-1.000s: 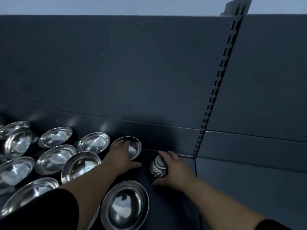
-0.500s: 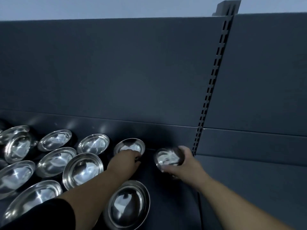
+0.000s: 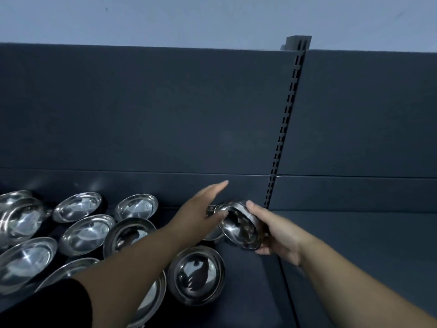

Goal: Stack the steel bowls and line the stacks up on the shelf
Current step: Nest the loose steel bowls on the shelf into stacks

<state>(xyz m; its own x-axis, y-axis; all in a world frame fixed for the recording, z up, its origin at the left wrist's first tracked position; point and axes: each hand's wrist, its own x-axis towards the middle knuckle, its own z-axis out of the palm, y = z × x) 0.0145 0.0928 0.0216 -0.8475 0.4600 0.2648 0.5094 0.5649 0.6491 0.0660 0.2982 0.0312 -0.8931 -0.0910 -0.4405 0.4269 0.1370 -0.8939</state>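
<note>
Little looks done: the loose steel bowls (image 3: 86, 233) lie scattered on the shelf (image 3: 331, 245) at 8 o'clock from the hands, with no lined-up stacks. The right hand (image 3: 279, 235) has its grip curled round a tilted small bowl (image 3: 241, 227). At 9 o'clock of it, the left hand (image 3: 201, 214) is straight-fingered and holds nothing.

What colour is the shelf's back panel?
The back panel is plain dark grey, seen in the head view.

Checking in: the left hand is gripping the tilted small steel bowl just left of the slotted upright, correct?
Not quite. The right hand is gripping the tilted small steel bowl just left of the slotted upright; the left hand has straight fingers. The head view shows it.
</note>
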